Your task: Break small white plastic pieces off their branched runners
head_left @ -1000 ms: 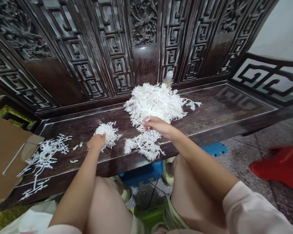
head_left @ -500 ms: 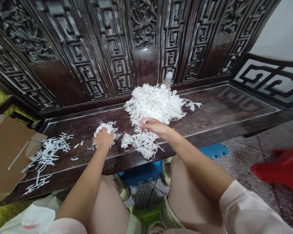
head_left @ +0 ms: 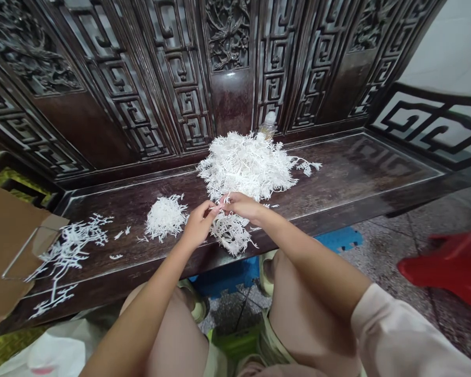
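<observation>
Moved over to the right, the left hand point(head_left: 198, 225) has come off the small clump point(head_left: 165, 218) of white sprigs and now sits by the right hand point(head_left: 241, 205) in the middle of the worktop point(head_left: 329, 167). The left grip is half closed, with its fingers up near the other hand, but I cannot tell if it holds anything. The right grip is closed in a pinch on a thin sprig point(head_left: 224, 199) at the front of the big pile of white branchy sprigs point(head_left: 243, 167).

Just below the hands lies a lower clump point(head_left: 231, 234), and it touches the big pile. The small clump sits apart, to the left. Further left, loose sprigs point(head_left: 68, 251) lie flat on the dark wood, next to a piece of brown cardboard point(head_left: 11, 246) that lies over the worktop's edge.

A plastic bottle point(head_left: 269, 125) stands behind the big pile, up against the carved wooden back point(head_left: 227, 36). Down on the floor there is a blue foam mat point(head_left: 337, 240) under the worktop — and a red stool point(head_left: 447, 267) off to the right.
</observation>
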Demonstrator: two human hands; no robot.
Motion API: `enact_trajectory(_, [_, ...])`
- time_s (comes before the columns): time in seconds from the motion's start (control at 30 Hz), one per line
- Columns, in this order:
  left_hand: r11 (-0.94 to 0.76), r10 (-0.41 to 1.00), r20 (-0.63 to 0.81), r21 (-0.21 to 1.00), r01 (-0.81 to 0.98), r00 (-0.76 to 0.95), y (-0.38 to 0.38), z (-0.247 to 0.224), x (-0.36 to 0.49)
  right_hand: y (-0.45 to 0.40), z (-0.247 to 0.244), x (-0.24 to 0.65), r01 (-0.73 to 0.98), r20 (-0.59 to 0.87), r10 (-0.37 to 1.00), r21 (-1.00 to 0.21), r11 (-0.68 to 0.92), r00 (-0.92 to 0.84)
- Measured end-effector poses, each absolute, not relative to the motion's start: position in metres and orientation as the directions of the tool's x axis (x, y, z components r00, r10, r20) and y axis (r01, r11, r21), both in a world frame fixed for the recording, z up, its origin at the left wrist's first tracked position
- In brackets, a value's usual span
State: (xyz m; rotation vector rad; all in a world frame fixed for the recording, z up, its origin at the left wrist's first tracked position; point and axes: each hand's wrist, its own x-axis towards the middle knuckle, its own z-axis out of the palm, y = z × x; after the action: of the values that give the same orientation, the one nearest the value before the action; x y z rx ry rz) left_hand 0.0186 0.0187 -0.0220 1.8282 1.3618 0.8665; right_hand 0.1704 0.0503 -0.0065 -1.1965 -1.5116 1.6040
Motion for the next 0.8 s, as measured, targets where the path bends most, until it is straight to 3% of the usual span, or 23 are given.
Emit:
enact_trajectory(0.1, [-0.207, 0.957, 0.08, 0.86, 0.466, 0.278, 0.023, -0.024, 0.016, 0.052, -0.013, 0.169, 0.163, -0.168, 0.897, -0.981, -0.109, -0.41])
enact_trajectory(0.27, [-0.252, 0.958, 0.157, 0.859, 0.445, 0.239, 0.026, -0.025, 0.017, 0.054, -0.02, 0.162, 0.159, -0.183, 0.92, -0.978, -0.134, -0.347])
enact_trajectory(0.53, [-0.187, 0.972, 0.151, 0.96, 0.208, 0.178, 0.024, -0.021, 0.017, 0.051, -0.013, 0.155, 0.129, -0.145, 0.937, -0.986, -0.109, -0.318])
enact_trajectory(0.7, [-0.156, 0.98, 0.133, 0.975, 0.156, 0.148, 0.022, -0.02, 0.017, 0.044, -0.014, 0.15, 0.238, -0.02, 0.964, -0.97, 0.046, -0.266])
enact_trajectory(0.8, [-0.166, 0.973, 0.141, 0.977, 0.132, 0.185, 0.011, -0.009, 0.022, 0.049, -0.018, 0.155, 0.41, 0.057, 0.983, -0.903, 0.125, -0.174])
